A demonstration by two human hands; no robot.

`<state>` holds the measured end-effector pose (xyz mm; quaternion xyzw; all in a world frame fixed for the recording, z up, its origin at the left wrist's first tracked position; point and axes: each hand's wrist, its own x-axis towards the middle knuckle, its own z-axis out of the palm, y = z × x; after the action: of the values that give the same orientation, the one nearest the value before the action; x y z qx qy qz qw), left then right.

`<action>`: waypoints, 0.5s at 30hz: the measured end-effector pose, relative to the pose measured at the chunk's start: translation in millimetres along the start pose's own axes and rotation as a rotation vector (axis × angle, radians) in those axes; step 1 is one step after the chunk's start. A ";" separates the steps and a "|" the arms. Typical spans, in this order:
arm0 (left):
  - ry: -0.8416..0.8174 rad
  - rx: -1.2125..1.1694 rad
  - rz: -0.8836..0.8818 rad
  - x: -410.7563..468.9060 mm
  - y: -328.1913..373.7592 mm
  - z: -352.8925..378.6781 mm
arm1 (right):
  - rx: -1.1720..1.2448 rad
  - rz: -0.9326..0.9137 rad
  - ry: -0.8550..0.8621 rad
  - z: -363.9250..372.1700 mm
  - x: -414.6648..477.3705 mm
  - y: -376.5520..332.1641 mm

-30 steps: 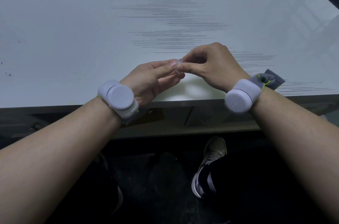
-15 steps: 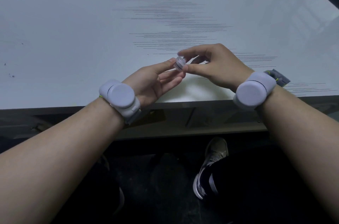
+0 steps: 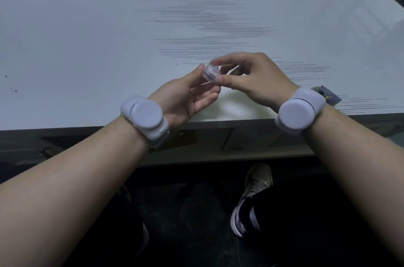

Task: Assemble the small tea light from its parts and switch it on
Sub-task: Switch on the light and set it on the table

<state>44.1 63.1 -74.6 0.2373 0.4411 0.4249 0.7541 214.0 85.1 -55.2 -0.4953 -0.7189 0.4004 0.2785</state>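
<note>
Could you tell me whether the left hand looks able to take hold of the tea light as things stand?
Probably yes. The left hand lies open just below the tea light, which the right hand pinches above the table; one left fingertip is right beside it, and nothing lies between.

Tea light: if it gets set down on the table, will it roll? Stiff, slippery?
The tea light looks like a short round puck of clear plastic, so probably rigid and light. The right hand holds it with just fingertips. Its smooth wall may be slippery. On its side it could roll across the glossy table; on a flat end, likely stable.
</note>
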 end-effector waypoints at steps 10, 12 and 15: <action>0.029 0.019 0.013 -0.4 -3.9 1.5 | -0.161 -0.005 0.098 10.5 -1.2 3.2; 0.035 0.021 0.007 0.0 -3.5 2.0 | -0.142 -0.039 0.030 6.6 -0.2 2.2; 0.038 0.008 0.013 0.1 -5.1 3.7 | -0.074 -0.086 0.058 7.5 -0.8 3.5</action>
<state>49.6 60.6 -76.5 0.2350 0.4555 0.4322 0.7419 210.0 82.8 -62.2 -0.4854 -0.7453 0.3469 0.2977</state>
